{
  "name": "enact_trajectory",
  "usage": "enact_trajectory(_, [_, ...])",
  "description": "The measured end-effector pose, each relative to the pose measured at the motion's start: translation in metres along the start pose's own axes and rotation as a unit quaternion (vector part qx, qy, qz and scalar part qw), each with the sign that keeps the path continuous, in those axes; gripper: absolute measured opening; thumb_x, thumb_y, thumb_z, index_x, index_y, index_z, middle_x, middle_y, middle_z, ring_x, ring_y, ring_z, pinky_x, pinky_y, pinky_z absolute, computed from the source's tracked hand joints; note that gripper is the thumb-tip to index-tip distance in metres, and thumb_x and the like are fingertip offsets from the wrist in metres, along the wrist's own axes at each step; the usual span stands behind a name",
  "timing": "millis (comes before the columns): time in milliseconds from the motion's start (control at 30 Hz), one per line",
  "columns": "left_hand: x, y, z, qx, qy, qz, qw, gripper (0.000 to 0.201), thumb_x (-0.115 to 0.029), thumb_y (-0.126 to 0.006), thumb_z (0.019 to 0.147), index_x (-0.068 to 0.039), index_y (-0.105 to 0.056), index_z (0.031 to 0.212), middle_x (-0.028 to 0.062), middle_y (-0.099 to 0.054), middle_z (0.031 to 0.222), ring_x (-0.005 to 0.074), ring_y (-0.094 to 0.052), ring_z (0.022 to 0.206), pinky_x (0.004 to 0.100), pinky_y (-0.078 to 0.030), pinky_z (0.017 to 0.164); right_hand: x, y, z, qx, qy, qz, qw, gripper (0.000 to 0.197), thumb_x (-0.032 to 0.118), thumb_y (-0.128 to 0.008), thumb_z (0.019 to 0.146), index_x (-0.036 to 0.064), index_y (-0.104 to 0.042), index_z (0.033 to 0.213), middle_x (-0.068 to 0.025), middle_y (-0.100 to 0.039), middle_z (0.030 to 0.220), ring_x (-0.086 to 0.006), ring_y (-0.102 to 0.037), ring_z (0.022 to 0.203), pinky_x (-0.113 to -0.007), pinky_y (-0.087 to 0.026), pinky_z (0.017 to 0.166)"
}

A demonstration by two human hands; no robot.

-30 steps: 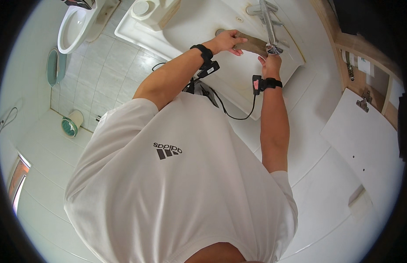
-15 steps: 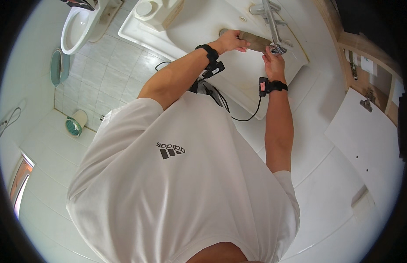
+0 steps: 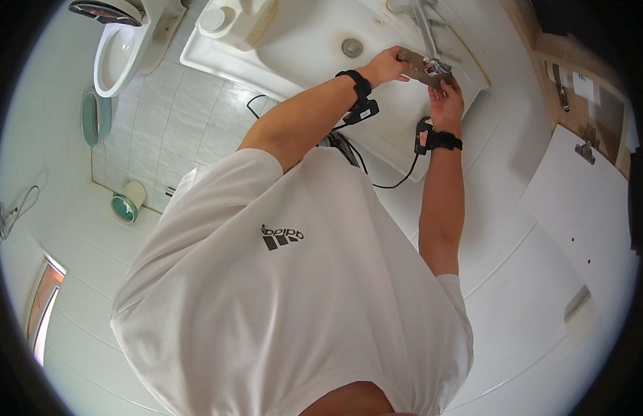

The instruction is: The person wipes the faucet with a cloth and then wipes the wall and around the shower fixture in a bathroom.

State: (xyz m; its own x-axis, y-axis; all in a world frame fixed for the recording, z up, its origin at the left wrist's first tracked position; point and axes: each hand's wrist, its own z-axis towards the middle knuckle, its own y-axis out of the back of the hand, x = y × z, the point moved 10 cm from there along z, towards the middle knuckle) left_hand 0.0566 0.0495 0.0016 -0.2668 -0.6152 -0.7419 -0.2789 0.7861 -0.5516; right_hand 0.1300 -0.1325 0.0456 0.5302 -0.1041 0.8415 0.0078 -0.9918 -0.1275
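White basin point(image 3: 309, 55) fills the far side, where I see the left hand point(image 3: 385, 68) and right hand point(image 3: 446, 102) pinched nearly closed on opposite ends of a brown strip point(image 3: 414, 67) under the tap point(image 3: 425, 33), probably limp, light and slippery when wet, best gripped at both ends.

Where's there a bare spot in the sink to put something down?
Bare patches of sink: between the jug and drain, and between the left hand and right hand, below the brown strip. It's crowded at the tap, where both hands hold that strip.
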Motion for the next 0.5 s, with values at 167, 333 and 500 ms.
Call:
enact_trajectory(167, [-0.003, 0.001, 0.0, 0.016, -0.001, -0.052, 0.999, 0.031, -0.005, -0.056, 0.098, -0.001, -0.053, 0.129, 0.0103, -0.066, 0.123, 0.0185, -0.065, 0.113, 0.0335, -0.062, 0.089, -0.01, -0.001, -0.005, 0.026, 0.001, 0.057, 0.998, 0.038, -0.002, -0.059, 0.091, 0.0046, -0.053, 0.129, -0.0106, -0.064, 0.116, -0.0254, -0.064, 0.104, -0.042, -0.054, 0.089])
enact_trajectory(333, [-0.006, 0.016, 0.008, -0.006, -0.002, -0.073, 0.997, 0.031, -0.006, -0.057, 0.099, 0.0, -0.053, 0.129, 0.0097, -0.066, 0.121, 0.0202, -0.068, 0.108, 0.0348, -0.062, 0.09, -0.014, -0.012, -0.001, 0.018, -0.011, 0.064, 0.998, 0.034, 0.0, -0.058, 0.091, 0.0036, -0.055, 0.125, -0.0106, -0.065, 0.114, -0.0246, -0.063, 0.103, -0.042, -0.054, 0.09])
enact_trajectory(500, [0.002, 0.03, 0.002, -0.06, 0.022, -0.083, 0.994, 0.047, -0.022, -0.066, 0.095, -0.001, -0.048, 0.133, 0.0111, -0.062, 0.124, 0.0237, -0.065, 0.11, 0.0393, -0.063, 0.083, -0.019, -0.036, -0.004, 0.082, -0.023, 0.03, 0.996, 0.022, 0.003, -0.056, 0.092, 0.0024, -0.058, 0.114, -0.0107, -0.066, 0.109, -0.0244, -0.064, 0.102, -0.044, -0.054, 0.091])
